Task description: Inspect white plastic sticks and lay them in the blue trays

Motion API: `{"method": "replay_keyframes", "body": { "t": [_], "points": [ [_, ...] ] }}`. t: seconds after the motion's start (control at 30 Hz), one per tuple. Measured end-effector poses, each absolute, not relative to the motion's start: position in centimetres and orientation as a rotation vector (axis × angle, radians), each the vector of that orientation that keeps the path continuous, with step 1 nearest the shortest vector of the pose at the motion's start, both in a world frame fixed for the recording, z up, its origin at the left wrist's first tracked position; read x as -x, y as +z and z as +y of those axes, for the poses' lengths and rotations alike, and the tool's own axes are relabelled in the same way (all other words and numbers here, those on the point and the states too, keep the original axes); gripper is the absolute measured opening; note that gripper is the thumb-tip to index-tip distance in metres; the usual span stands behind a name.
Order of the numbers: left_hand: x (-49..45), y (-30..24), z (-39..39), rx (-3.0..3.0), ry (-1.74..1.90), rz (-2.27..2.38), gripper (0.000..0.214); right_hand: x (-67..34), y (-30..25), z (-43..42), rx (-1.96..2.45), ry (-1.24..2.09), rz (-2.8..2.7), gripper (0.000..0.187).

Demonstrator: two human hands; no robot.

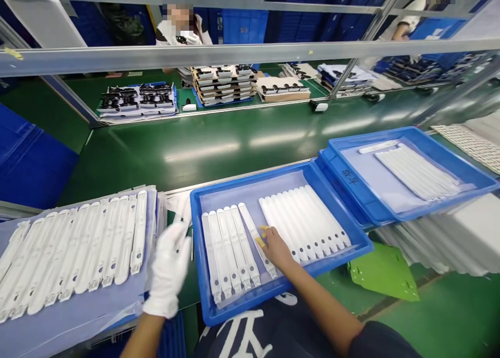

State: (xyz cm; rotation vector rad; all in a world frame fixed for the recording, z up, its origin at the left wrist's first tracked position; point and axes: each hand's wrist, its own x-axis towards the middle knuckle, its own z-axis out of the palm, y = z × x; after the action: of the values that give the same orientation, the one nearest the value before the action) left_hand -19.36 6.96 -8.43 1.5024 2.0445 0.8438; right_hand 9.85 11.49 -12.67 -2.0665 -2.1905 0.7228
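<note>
My left hand (pixel 167 269), in a white glove, is raised between the stack of strips and the blue tray. Its fingers are apart and somewhat blurred, with nothing seen in them. My right hand (pixel 276 247), bare with yellow covers on its fingertips, reaches into the blue tray (pixel 230 319). Thumb and finger close on the edge of a slanted white plastic strip (pixel 252 227). To that strip's left lies a row of several white strips (pixel 226 251). On its right, another group of white strips (pixel 304 217) lies side by side.
At left, many white strips (pixel 78 248) lie on a lined stack. Another blue tray (pixel 414 134) with strips stands to the right. Beyond a green surface (pixel 203 144) and metal rail (pixel 250 53), a person (pixel 199 32) sits behind stacked trays of black-and-white parts (pixel 224 84). A green board (pixel 383 272) is below right.
</note>
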Motion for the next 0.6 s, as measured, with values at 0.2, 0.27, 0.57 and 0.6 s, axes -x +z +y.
{"method": "replay_keyframes", "body": {
  "t": [0.2, 0.27, 0.57, 0.6],
  "points": [
    [7.2, -11.4, 1.5, -1.795, 0.691, 1.420, 0.035, -11.1, -13.1, 12.5, 2.144, 0.479, -2.184, 0.037],
    [5.7, -12.2, 0.4, -1.806, 0.664, 1.388, 0.036, -11.0, -13.4, 12.8, 2.163, 0.474, -2.173, 0.036],
    [3.9, -11.5, -1.6, -1.481, 0.747, 1.500, 0.051, -10.8, -10.5, 13.8, 1.942, 0.712, -2.017, 0.028],
    [3.6, -11.0, -1.7, -1.360, 0.755, 1.478, 0.056, -10.5, -9.5, 13.5, 1.857, 0.740, -2.006, 0.028]
  ]
}}
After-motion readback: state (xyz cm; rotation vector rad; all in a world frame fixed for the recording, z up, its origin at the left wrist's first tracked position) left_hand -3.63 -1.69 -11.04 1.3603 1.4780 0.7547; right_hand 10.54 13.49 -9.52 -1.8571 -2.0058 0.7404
